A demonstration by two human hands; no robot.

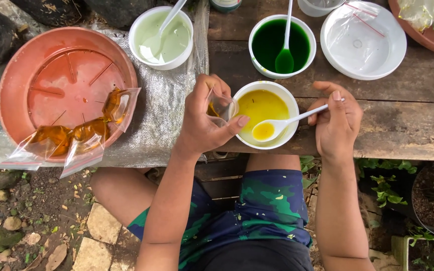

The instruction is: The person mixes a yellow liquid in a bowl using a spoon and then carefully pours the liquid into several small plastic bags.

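My left hand (204,120) holds a small clear plastic bag (221,106) open at the left rim of a white bowl (291,133) of yellow-orange liquid. A little orange liquid sits in the bag. My right hand (336,123) grips the handle of a white plastic spoon (277,125). The spoon's scoop is full of yellow liquid and hovers over the bowl's near side, just right of the bag. The bowl stands at the near edge of a dark wooden table (403,120).
A terracotta-coloured round tray (41,65) at left holds three filled bags of orange liquid (76,135). Behind are a pale-green bowl (160,37) and a dark-green bowl (281,46), each with a spoon. A white lid with empty bags (363,40) lies at the back right. Potted plants (428,200) stand below right.
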